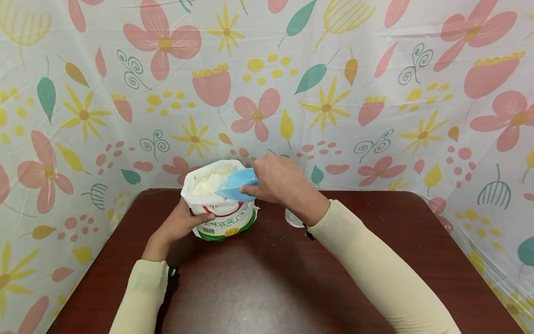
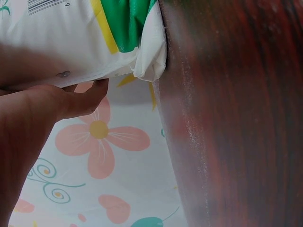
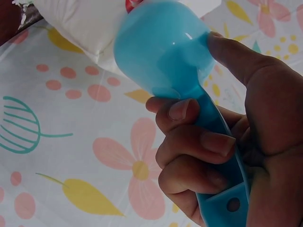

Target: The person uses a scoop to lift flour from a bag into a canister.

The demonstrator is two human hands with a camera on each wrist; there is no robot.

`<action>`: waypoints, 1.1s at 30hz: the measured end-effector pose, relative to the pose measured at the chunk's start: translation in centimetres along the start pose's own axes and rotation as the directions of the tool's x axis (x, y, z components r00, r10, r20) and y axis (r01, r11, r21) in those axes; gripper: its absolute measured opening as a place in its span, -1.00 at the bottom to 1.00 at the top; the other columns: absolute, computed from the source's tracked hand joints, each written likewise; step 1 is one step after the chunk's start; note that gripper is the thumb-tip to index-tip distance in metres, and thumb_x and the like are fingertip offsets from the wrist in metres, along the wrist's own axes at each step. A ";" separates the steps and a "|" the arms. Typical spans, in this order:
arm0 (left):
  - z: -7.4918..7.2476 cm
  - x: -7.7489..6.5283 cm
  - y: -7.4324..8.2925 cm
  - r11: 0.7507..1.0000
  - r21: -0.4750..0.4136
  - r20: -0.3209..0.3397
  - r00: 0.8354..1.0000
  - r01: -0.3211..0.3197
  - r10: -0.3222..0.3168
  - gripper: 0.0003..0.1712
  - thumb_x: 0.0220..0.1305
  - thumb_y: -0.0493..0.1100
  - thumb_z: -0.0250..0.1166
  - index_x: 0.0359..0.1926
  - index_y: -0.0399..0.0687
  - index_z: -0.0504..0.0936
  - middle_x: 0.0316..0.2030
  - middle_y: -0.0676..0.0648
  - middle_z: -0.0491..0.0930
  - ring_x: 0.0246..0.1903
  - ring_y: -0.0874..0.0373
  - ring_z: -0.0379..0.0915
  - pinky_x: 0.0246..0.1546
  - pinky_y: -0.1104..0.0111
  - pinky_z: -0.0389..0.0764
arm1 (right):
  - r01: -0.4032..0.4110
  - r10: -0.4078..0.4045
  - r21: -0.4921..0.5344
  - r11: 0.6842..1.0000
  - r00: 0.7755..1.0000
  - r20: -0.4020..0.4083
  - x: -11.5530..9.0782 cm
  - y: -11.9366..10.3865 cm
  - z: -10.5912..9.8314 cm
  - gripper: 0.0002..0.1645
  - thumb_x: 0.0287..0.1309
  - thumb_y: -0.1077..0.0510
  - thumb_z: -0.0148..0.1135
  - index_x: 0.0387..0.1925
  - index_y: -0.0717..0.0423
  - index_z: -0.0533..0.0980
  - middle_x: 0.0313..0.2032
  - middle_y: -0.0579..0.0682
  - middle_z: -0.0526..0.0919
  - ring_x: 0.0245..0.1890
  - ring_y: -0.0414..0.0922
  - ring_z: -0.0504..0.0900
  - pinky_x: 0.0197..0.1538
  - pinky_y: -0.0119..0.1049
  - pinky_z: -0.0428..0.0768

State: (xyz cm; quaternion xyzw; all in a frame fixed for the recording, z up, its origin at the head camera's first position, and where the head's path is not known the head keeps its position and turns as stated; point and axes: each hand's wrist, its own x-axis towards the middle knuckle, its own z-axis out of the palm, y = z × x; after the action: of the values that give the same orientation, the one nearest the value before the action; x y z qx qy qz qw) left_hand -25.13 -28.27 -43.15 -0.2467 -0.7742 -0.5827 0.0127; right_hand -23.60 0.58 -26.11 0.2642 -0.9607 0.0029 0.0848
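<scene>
An open white bag (image 1: 228, 214) with green and red print stands on the table, full of white powder (image 1: 208, 184) that looks like flour. My left hand (image 1: 180, 226) grips the bag's left side, its thumb across the front; in the left wrist view its fingers lie against the white plastic. With curled fingers my right hand (image 1: 280, 180) holds a light blue scoop (image 1: 238, 183) by the handle. The scoop's front edge rests at the powder, inside the bag's mouth. The right wrist view shows the rounded underside of the scoop's bowl (image 3: 156, 52) beside the bag.
Behind my right wrist stands a clear plastic cup (image 1: 294, 220), mostly hidden by the hand. The dark brown table (image 1: 258, 287) has a few white specks near the bag. A flower-patterned sheet (image 1: 267, 69) hangs close behind the table and at both sides.
</scene>
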 end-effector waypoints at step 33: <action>-0.1 -0.6 -0.1 0.998 0.006 0.010 0.998 0.055 -0.055 0.06 0.29 -0.29 0.54 0.59 0.21 0.07 0.32 -0.07 0.46 0.28 0.00 0.46 0.29 0.05 0.50 | -0.012 0.010 -0.035 0.999 0.999 -0.040 0.4 -1.1 0.7 -0.36 0.21 -0.43 0.42 -0.64 -0.06 0.52 -0.65 -0.08 0.48 -0.59 -0.12 0.54 -0.52 -0.20 0.51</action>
State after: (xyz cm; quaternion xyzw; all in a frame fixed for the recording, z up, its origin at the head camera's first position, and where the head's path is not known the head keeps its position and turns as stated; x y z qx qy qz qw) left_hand -24.70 -28.59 -43.36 -0.2282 -0.7823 -0.5795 -0.0066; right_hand -23.53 -0.57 -26.78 0.2573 -0.9602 -0.0082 0.1085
